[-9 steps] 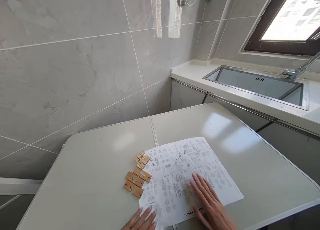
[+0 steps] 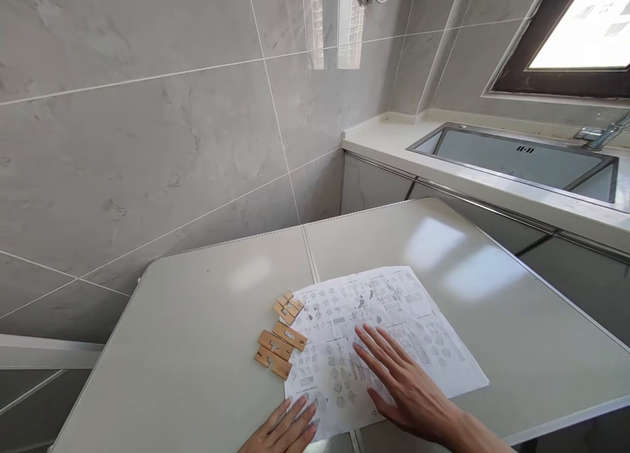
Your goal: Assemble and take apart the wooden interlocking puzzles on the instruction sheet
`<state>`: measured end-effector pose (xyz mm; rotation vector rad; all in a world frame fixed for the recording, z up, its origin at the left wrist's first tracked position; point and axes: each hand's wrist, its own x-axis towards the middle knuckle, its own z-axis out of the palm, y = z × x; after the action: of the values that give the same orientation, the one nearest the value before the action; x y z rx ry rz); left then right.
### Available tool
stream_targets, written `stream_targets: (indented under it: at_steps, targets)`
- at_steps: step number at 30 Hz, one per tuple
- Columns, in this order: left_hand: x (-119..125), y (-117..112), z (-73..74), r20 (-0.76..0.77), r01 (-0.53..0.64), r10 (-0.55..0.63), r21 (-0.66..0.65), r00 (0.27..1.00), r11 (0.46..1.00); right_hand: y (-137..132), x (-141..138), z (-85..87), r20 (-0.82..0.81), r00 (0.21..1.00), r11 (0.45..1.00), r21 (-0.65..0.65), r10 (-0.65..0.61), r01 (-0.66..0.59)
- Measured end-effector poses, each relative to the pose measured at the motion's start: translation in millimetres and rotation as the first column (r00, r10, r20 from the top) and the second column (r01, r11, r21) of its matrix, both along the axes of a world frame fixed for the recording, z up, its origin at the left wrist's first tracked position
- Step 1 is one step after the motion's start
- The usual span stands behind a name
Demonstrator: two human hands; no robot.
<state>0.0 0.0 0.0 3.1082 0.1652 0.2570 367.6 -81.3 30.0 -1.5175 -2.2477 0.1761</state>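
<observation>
A large printed sheet of paper (image 2: 339, 322) lies on the table, covered in small grey diagrams. My right hand (image 2: 398, 381) is open over its lower middle, fingers stretched toward the upper left; whether it presses on the paper I cannot tell. At the sheet's lower left corner my left hand (image 2: 285, 427) lies flat with fingers apart, its fingertips on the paper. Several flat wooden pieces with cut-out notches and numbers sit along the left edge: a larger group (image 2: 276, 345) and a smaller cluster (image 2: 288, 306) above it, partly overlapping the paper.
The pale folding table (image 2: 197, 348) has a seam down its middle and stands against a grey tiled wall (image 2: 147, 138). Beyond its right edge runs a white counter (image 2: 374, 138) with a sink (image 2: 512, 161) and a faucet (image 2: 600, 134), under a dark-framed window (image 2: 566, 82).
My right hand has moved up and left across the sheet. My left hand stays at the lower left corner. The camera view has shifted slightly.
</observation>
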Motion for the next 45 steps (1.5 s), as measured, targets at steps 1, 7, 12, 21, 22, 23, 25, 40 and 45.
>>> stream_targets:
  at_steps: [1,7,12,21,22,23,25,40,45]
  targets:
    - [0,-1,0.6,-0.006,-0.007,0.007,-0.023,1.000,1.000,9,-1,4.8,0.006,1.000,1.000,0.019,0.024,-0.024]
    - [3,-4,12.3,-0.062,-0.025,0.013,-0.183,0.998,0.983,73,-17,21.2,0.063,0.974,0.974,0.055,0.217,-0.220]
    - [2,-5,14.1,-0.101,-0.036,0.009,-0.273,0.995,0.961,125,-36,21.9,0.091,0.936,0.938,0.026,0.341,-0.345]
    - [2,-9,20.2,-0.125,-0.067,0.021,-0.374,0.992,0.925,188,-70,22.4,0.124,0.905,0.913,-0.029,0.407,-0.407]
    - [2,-9,20.4,-0.128,-0.069,0.021,-0.381,0.992,0.922,193,-72,23.0,0.137,0.901,0.912,-0.052,0.411,-0.408]
    - [2,-9,20.5,-0.129,-0.070,0.021,-0.386,0.991,0.920,197,-74,23.4,0.146,0.900,0.912,-0.070,0.411,-0.405]
    - [2,-10,20.2,-0.125,-0.071,0.023,-0.394,0.992,0.916,204,-77,23.0,0.153,0.901,0.914,-0.096,0.405,-0.395]
    - [6,-12,33.2,-0.114,-0.099,0.054,-0.439,0.992,0.893,208,-100,15.9,0.188,0.953,0.960,-0.193,0.238,-0.202]
    - [7,-12,35.3,-0.109,-0.108,0.065,-0.458,0.992,0.882,202,-106,15.5,0.178,0.973,0.977,-0.179,0.150,-0.118]
